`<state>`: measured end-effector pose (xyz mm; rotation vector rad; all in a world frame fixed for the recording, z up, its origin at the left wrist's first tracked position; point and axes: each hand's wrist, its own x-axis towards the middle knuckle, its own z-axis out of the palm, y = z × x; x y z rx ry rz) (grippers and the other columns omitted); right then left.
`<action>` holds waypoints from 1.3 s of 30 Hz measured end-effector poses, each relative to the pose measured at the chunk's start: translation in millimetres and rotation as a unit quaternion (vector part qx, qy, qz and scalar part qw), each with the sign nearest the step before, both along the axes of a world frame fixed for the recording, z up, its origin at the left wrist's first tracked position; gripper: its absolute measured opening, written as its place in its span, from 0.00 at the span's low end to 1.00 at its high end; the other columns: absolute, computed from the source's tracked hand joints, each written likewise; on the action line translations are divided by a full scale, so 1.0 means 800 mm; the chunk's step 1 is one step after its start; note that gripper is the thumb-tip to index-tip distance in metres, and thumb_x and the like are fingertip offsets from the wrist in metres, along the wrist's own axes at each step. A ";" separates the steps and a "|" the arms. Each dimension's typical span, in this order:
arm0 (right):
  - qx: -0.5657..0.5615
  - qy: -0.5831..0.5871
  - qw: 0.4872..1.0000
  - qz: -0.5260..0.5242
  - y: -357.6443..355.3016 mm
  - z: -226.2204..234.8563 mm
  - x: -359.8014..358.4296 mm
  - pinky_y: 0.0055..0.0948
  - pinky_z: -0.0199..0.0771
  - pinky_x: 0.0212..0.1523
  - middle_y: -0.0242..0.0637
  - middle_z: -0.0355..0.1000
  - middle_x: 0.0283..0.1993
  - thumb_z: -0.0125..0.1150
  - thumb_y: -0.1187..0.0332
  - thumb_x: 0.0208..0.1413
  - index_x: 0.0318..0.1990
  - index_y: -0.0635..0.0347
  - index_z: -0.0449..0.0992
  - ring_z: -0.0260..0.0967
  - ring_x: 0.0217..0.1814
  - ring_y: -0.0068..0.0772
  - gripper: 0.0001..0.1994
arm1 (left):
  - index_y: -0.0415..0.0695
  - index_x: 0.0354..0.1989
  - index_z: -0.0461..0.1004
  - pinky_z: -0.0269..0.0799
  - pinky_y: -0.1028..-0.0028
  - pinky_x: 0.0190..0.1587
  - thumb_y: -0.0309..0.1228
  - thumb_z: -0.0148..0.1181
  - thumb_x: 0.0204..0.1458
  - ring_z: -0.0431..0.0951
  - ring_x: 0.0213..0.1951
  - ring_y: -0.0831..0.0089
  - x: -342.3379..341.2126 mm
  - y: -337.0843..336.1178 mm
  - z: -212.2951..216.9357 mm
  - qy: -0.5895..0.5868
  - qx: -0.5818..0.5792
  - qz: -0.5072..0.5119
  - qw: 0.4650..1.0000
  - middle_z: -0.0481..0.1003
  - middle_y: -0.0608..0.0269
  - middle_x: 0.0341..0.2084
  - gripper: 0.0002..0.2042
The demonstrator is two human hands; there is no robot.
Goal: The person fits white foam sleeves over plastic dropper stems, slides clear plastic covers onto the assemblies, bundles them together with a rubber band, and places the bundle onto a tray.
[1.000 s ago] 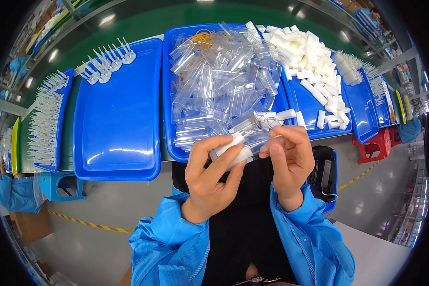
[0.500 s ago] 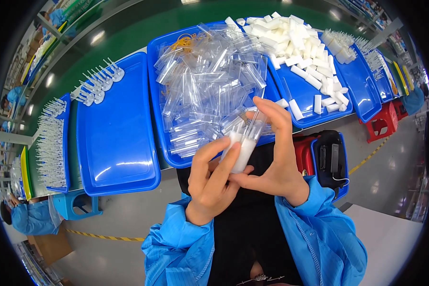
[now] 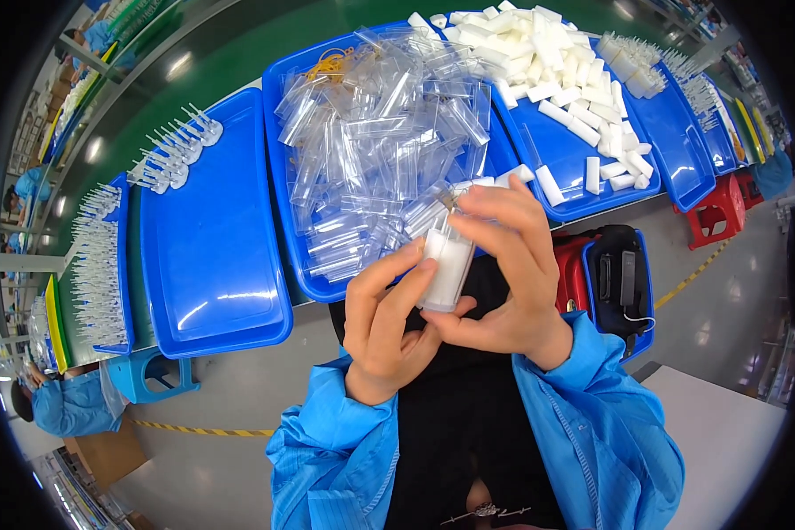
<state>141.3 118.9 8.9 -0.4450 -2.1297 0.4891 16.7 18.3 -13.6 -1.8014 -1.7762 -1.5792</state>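
Between both hands, in front of my body, is a small clear plastic sleeve with white foam blocks (image 3: pixel 446 269) inside it. My left hand (image 3: pixel 382 322) is closed on its left side, with fingertips pressed to the wall. The thumb of my right hand (image 3: pixel 514 278) supports the lower end, while its fingers bend over the upper end. Just beyond the hands lies a heap of similar clear sleeves (image 3: pixel 362 146) in a blue tray (image 3: pixel 284 221). Whether a thin part sits under the right fingertips is hard to make out.
Farther right, loose white foam blocks (image 3: pixel 583 110) fill another blue tray (image 3: pixel 574 205). At left, a blue tray (image 3: pixel 212 265) carries several white stemmed parts (image 3: pixel 181 150) at its far end. A red stool (image 3: pixel 714 212) and a bin with a black bag (image 3: pixel 617 274) stand below the table.
My right fingers have come down and curled over the sleeve's upper end. The sleeve is now more upright, and my left hand keeps its hold. The whole view has shifted slightly.
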 end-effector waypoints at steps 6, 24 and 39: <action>0.018 -0.012 1.000 -0.002 -0.001 0.003 -0.002 0.53 0.51 0.64 0.38 0.69 0.54 0.75 0.59 0.29 0.51 0.59 0.73 0.65 0.58 0.44 0.35 | 0.37 0.48 0.71 0.77 0.68 0.47 0.32 0.78 0.36 0.77 0.46 0.59 -0.002 0.002 -0.002 -0.008 0.026 -0.003 1.000 0.71 0.49 0.45 0.30; -0.053 -0.109 0.981 -0.154 0.159 -0.016 -0.026 0.36 0.71 0.38 0.40 0.73 0.36 0.65 0.70 0.46 0.39 0.59 0.74 0.70 0.36 0.42 0.12 | 0.33 0.43 0.77 0.80 0.70 0.46 0.17 0.63 0.46 0.72 0.55 0.51 -0.015 -0.012 0.008 -0.299 0.010 -0.120 0.947 0.67 0.47 0.50 0.14; -0.196 0.070 0.976 -0.073 0.162 -0.014 -0.026 0.22 0.66 0.37 0.30 0.73 0.33 0.66 0.72 0.46 0.40 0.59 0.76 0.68 0.35 0.20 0.12 | 0.34 0.33 0.76 0.76 0.62 0.51 0.19 0.69 0.44 0.76 0.49 0.50 -0.007 -0.011 0.003 -0.307 0.062 -0.074 0.947 0.67 0.50 0.47 0.09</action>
